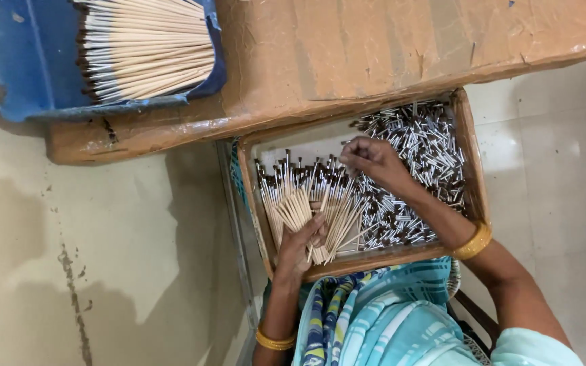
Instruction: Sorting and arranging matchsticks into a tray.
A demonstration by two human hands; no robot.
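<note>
A shallow cardboard tray (475,159) rests on my lap. Its right part holds a heap of small metal ferrules with dark tips (428,146). Its left part holds several finished brushes with pale wooden handles (337,203). My left hand (300,245) grips a bundle of bare wooden sticks (294,209) at the tray's near left corner. Above the brushes, my right hand (373,161) has its fingertips pinched together over the pile, apparently on one small ferrule that I cannot make out clearly.
A brown cardboard-covered board (347,54) lies beyond the tray. On its left a blue tray (22,61) carries a big stack of wooden sticks with dark ends (147,47). Pale tiled floor lies left and right. My blue patterned clothing is below.
</note>
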